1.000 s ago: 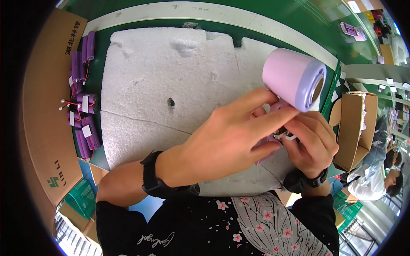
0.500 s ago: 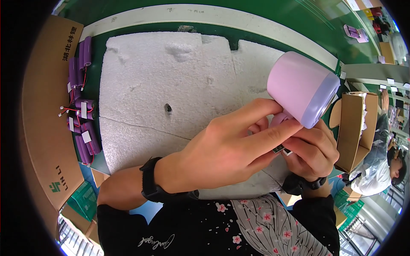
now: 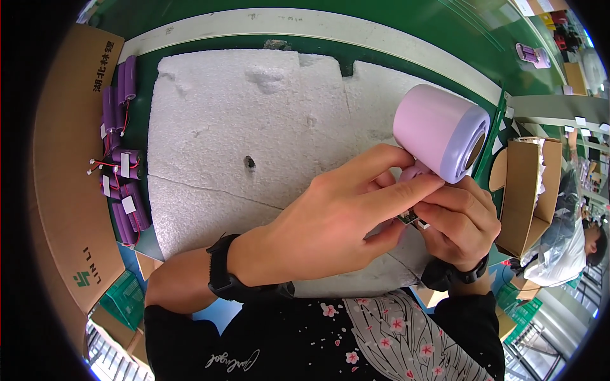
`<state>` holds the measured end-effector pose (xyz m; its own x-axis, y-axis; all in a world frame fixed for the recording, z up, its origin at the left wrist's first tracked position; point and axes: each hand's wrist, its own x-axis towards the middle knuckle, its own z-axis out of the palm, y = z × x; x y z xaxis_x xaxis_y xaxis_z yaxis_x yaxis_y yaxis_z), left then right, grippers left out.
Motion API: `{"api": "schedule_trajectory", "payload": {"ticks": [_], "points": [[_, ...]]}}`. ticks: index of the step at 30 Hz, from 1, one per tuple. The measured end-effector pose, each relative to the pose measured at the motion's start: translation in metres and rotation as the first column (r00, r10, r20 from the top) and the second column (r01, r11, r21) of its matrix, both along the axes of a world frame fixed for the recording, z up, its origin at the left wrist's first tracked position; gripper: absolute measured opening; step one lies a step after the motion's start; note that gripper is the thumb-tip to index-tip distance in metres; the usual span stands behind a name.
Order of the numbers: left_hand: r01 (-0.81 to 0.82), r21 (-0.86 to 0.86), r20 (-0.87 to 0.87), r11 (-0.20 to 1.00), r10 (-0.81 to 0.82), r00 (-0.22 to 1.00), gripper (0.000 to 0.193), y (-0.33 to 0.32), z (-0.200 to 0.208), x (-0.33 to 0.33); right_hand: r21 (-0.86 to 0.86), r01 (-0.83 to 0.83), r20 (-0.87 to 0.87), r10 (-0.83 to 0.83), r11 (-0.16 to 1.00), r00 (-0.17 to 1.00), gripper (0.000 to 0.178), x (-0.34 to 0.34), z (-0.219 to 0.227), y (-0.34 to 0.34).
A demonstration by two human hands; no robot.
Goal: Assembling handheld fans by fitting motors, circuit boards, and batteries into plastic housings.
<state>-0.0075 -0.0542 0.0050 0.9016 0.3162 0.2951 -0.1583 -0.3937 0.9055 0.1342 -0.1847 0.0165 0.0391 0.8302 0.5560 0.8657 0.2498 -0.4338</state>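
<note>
While both hands work close to the body, the white foam sheet (image 3: 254,127) fills the middle of the green table (image 3: 394,19), dented and torn in spots, with 1 small dark hole near its centre. Along the left edge runs a flat cardboard panel (image 3: 63,178), and a row of purple battery packs (image 3: 124,171) with red wires and white tags lies between it and the foam. An open cardboard box (image 3: 524,190) stands at the right, beside a person in light clothing (image 3: 565,247). Next, the big lilac roll (image 3: 438,130) sits tipped on its side above the fingers, its open core facing right. The left hand (image 3: 330,222), a black watch on its wrist, reaches across and pinches a strip of lilac tape (image 3: 416,171) just under the roll. The right hand (image 3: 460,219) is curled closed around a small dark part (image 3: 410,219), mostly hidden, right where the 2 hands meet.
</note>
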Motion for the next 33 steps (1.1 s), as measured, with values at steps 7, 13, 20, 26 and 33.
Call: {"api": "schedule_trajectory", "payload": {"ticks": [7, 13, 20, 26, 33], "points": [[0.015, -0.014, -0.017, 1.000, -0.015, 1.000, 0.055, -0.0007, -0.0007, 0.0006, -0.052, -0.013, 0.030, 0.014, 0.999, 0.999, 0.024, 0.0038, 0.0034, -0.0020], [0.051, -0.015, -0.018, 0.999, -0.052, 0.999, 0.055, 0.0002, -0.0009, 0.0007, -0.087, -0.017, 0.028, 0.019, 0.996, 0.999, 0.023, 0.0042, 0.0073, -0.0025], [0.078, -0.042, 0.040, 0.996, -0.077, 0.996, 0.055, -0.0011, -0.0028, 0.0005, -0.063, -0.014, 0.015, 0.015, 0.998, 1.000, 0.020, 0.0021, 0.0086, -0.0056], [0.086, 0.019, 0.088, 0.996, -0.088, 0.992, 0.052, 0.0005, -0.0013, 0.0005, -0.030, -0.034, 0.003, 0.034, 0.999, 0.999, 0.023, 0.0013, 0.0102, -0.0065], [0.072, 0.000, 0.052, 0.997, -0.072, 0.996, 0.052, -0.0012, -0.0035, 0.0023, -0.030, 0.053, 0.091, -0.050, 0.998, 0.995, 0.038, 0.0013, 0.0092, -0.0026]]}}
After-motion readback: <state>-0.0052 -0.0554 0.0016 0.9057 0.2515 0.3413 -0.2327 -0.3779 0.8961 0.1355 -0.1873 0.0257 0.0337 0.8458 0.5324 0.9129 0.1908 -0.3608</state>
